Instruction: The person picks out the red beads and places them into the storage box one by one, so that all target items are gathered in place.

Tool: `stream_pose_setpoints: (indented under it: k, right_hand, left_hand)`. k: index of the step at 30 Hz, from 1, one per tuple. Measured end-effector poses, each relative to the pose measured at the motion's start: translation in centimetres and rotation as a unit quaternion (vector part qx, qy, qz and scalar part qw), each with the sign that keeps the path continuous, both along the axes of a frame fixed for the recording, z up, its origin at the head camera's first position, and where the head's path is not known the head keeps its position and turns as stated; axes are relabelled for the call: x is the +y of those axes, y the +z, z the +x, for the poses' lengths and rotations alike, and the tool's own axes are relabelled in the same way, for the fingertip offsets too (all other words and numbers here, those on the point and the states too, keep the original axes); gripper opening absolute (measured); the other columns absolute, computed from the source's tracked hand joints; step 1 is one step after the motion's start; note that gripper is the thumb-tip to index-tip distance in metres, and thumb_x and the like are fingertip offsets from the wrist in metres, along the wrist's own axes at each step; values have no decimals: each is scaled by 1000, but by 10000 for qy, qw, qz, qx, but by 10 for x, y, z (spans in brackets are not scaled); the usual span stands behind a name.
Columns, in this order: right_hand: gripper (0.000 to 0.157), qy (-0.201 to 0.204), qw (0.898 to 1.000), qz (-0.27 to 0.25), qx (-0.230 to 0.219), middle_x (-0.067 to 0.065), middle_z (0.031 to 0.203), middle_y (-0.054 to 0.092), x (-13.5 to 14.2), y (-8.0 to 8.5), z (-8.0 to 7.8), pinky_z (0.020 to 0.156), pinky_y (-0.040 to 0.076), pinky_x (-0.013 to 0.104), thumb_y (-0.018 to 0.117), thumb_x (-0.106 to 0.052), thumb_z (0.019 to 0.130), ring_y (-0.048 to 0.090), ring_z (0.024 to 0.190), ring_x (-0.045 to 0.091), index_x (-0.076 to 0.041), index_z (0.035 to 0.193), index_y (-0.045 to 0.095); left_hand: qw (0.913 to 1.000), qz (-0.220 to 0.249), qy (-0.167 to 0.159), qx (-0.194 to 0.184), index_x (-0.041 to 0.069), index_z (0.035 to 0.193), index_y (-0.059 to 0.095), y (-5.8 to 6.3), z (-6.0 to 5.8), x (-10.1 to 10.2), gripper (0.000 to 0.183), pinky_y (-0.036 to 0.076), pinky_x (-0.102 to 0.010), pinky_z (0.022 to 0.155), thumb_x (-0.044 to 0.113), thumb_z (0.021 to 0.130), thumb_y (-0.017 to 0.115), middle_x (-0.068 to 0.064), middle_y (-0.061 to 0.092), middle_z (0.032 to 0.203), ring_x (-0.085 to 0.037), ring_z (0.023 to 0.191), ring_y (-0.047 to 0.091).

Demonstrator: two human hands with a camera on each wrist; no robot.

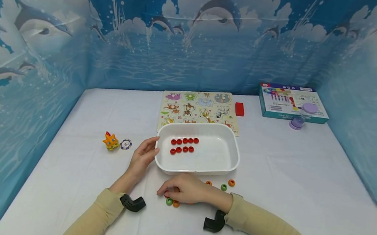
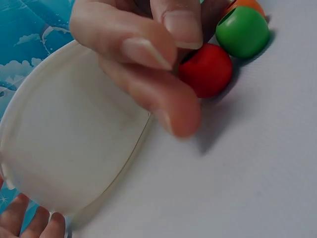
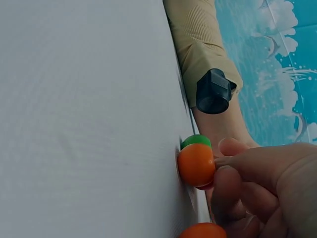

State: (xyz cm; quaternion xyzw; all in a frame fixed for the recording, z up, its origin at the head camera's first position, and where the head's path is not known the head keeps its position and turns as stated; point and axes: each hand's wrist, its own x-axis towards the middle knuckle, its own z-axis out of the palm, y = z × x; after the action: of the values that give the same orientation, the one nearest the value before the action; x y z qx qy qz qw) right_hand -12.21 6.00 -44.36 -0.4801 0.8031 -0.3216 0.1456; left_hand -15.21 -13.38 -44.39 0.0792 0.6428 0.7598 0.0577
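Observation:
A white tray (image 1: 206,168) holds several red beads (image 1: 185,140) set in two rows at its left. My left hand (image 1: 143,159) rests its fingertips against the tray's left edge. In front of the tray, my right hand (image 1: 184,188) has its thumb and fingers curled at a red bead (image 2: 208,72), partly hidden behind them. Close by lie a green bead (image 1: 169,201) and an orange bead (image 1: 176,204). In the right wrist view, an orange bead (image 3: 196,165) hides most of the red one at the fingertips.
Right of my right hand lie orange beads (image 1: 231,183) and a green bead (image 1: 224,187). An animal puzzle board (image 1: 189,110) and a red block (image 1: 240,109) sit behind the tray. A toy (image 1: 111,141) and a poker chip (image 1: 125,144) are left; a box (image 1: 281,101) and sand timer (image 1: 303,117) far right.

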Motion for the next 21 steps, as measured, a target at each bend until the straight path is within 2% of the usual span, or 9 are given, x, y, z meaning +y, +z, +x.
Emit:
stream_pose_setpoints:
  k: [4,8,16,21]
  right_hand:
    - [17,104,9999,22,27,-19,64,51,1,-1,-1,47,37,11,57,-18,87,40,50,-4,-24,100,67]
    - [19,220,9996,-3,-150,-18,75,56,6,2,-3,50,36,12,55,-14,87,39,53,-3,-21,100,67]
    - [30,296,9989,162,-315,-13,60,48,11,9,-4,45,34,12,56,-3,80,38,48,-1,-20,103,66]
    - [25,151,9986,324,-381,-14,58,50,11,10,-3,44,39,13,62,-9,81,42,46,-2,-21,102,66]
  left_hand:
    - [10000,-12,23,-11,3,131,38,0,0,0,41,36,-35,97,6,91,48,-10,31,140,-20,126,32]
    - [10000,-41,16,0,3,131,38,0,0,0,41,37,-35,97,6,91,47,-11,31,140,-22,125,33]
    - [10000,-85,12,-10,3,131,38,1,0,1,42,38,-33,96,7,91,48,-9,31,140,-20,126,32]
    - [10000,33,33,-56,5,130,39,-12,-7,-2,41,39,-31,95,7,90,49,-7,32,140,-18,126,31]
